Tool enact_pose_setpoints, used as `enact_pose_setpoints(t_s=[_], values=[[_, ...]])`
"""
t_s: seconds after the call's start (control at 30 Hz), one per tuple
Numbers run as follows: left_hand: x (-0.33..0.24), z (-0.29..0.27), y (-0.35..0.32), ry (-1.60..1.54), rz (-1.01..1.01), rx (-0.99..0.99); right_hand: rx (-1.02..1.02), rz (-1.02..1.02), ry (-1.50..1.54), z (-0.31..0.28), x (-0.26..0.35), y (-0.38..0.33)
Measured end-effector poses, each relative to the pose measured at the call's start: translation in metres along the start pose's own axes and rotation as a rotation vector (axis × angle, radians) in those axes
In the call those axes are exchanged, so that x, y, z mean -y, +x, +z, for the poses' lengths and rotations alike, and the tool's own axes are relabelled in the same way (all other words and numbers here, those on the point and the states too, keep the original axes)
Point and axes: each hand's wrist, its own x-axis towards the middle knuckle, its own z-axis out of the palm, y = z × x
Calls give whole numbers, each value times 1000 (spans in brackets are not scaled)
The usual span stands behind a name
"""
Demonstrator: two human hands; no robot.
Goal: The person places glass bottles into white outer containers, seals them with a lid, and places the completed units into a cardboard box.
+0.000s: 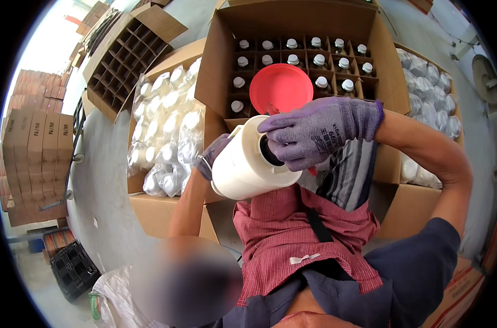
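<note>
A cream-white plastic jug (243, 164) lies tilted in front of my body, its round dark mouth turned to the right. My left hand (214, 154), in a purple-grey glove, wraps round the jug's left side; its fingers are partly hidden behind it. My right hand (314, 134), gloved alike, is bent over the mouth with its fingers curled together. What those fingers pinch, if anything, is hidden. Just beyond the right hand, a round red plastic dish (281, 88) rests on top of the bottles with white caps (320, 82), which stand in a divided cardboard box (218, 71).
Cartons of plastic-wrapped white containers (169, 117) and wrapped clear ones (430, 93) flank the bottle box. A carton with empty dividers (125, 60) stands at the far left. Flattened cartons (38, 153) and a black crate (74, 270) are on the left. Striped cloth (349, 175) hangs beside my lap.
</note>
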Motion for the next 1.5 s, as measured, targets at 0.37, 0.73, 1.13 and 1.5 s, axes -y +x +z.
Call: enact_pose_setpoints(t_s=[0.37,0.73,1.13,1.5], values=[[-32,34,-52,523,676,-924,-462,1482,1492,36,49,-8],[-131,100,-13,1372,1034,-292,-203,1708,649,258,-30,-149],[-12,167,-8,1317,835,-191,-667,1668,-261,1,135,-290],[-58,126,-7,1520,798,69,324,2756,50,103,173,-411]])
